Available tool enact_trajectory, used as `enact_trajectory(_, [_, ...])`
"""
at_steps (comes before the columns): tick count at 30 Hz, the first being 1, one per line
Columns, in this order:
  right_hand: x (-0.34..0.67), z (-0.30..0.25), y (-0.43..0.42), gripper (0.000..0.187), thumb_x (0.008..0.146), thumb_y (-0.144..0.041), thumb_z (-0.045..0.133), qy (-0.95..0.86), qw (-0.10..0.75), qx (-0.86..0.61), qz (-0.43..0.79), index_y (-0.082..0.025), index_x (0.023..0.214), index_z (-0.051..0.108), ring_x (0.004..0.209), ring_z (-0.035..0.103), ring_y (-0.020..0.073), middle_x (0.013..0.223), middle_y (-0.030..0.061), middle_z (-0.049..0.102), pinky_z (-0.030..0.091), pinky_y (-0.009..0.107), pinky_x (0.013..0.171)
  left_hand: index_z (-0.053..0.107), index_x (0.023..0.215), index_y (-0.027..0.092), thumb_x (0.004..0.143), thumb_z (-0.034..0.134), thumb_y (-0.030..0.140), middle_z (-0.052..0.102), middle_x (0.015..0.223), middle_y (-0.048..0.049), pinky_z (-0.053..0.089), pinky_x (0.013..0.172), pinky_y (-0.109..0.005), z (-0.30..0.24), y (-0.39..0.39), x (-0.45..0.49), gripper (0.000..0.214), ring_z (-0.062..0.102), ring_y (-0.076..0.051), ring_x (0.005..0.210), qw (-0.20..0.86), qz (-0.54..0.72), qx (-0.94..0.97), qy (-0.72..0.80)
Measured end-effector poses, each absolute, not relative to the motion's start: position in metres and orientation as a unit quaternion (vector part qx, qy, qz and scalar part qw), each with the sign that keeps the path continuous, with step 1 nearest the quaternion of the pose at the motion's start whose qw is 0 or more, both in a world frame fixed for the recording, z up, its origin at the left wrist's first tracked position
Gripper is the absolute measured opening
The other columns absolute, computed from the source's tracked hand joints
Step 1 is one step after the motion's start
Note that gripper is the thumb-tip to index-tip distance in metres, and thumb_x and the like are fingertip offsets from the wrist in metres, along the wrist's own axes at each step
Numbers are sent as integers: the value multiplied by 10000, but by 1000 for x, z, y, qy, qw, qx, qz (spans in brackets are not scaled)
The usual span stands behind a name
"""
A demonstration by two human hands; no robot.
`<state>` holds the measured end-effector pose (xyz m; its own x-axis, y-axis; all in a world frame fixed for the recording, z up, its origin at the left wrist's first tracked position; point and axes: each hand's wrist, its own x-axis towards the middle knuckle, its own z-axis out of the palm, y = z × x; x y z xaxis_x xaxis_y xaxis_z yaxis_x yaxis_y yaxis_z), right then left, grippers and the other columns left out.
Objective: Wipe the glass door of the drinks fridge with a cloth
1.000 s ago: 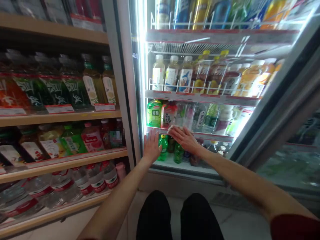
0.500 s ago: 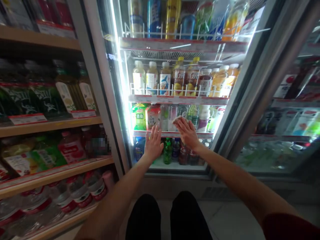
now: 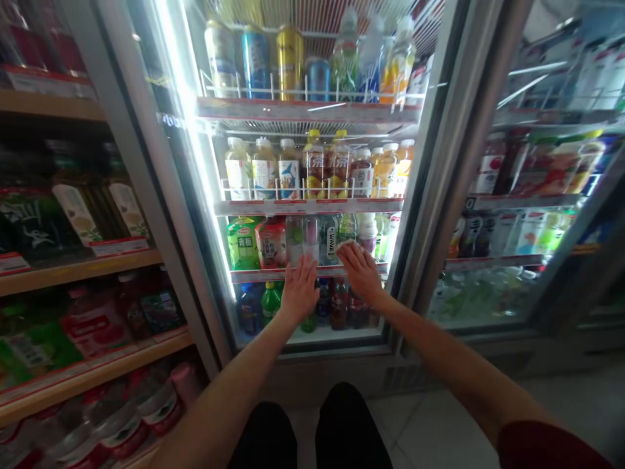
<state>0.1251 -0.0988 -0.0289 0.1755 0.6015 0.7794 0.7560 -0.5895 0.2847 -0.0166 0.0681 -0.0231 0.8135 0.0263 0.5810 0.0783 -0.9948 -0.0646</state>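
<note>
Head view: both palms lie flat on the glass door [image 3: 312, 195] of the drinks cooler. The right hand [image 3: 362, 273], fingers spread, presses a white cloth [image 3: 347, 245] mid-wipe; the left hand [image 3: 299, 291] braces open beside it. Wiping on calls for steady pressure. The door frame [image 3: 439, 163] bounds it rightward; wooden shelves [image 3: 73, 270] stand left.

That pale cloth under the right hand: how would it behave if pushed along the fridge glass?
The cloth bunches under the right hand, so it is probably floppy and light. Pressed flat against the glass door, it should slide easily. Let go, it would likely drop, since nothing else holds it.
</note>
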Motion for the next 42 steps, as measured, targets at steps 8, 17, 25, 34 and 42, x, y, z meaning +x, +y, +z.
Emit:
enact_trajectory(8, [140, -28, -124, 587, 862, -106, 376, -331, 150, -807, -466, -165, 1446, 370, 1439, 190, 246, 1503, 119, 346, 235, 461, 1134, 337, 1431, 118, 825, 505, 260, 232, 1547, -135, 176, 1165, -519, -19, 43, 1, 645, 166, -266, 1447, 50, -301, -952, 3])
enact_trajectory(17, [170, -21, -156, 604, 865, -126, 360, -225, 247, -784, -523, -96, 1466, 308, 1383, 298, 318, 1463, 212, 371, 343, 537, 1052, 338, 1433, 118, 829, 503, 261, 229, 1546, -143, 161, 1164, -532, -12, 35, 13, 642, 166, -277, 1445, 51, -299, -953, 24])
enact_trajectory(25, [131, -27, -109, 570, 862, -108, 368, -349, 181, -791, -469, -103, 1432, 379, 1448, 142, 259, 1481, 138, 375, 290, 471, 1131, 364, 1418, 102, 838, 471, 230, 245, 1537, -154, 165, 1157, -543, 4, 37, 14, 603, 184, -280, 1441, 46, -320, -946, 3])
enact_trajectory(34, [144, 22, -84, 605, 846, -111, 367, -267, 254, -781, -504, -107, 1451, 345, 1447, 155, 262, 1501, 147, 337, 289, 489, 1118, 380, 1407, 84, 801, 496, 224, 246, 1533, -174, 155, 1153, -558, 5, 85, -2, 632, 196, -305, 1435, 40, -351, -933, -69])
enact_trajectory(42, [96, 6, -20, 601, 861, -107, 384, -471, 125, -761, -427, -213, 1452, 361, 1434, 212, 233, 1506, 50, 354, 209, 474, 1155, 333, 1433, 113, 810, 496, 237, 233, 1540, -165, 153, 1155, -547, 13, 109, -20, 656, 168, -286, 1444, 42, -377, -920, -95])
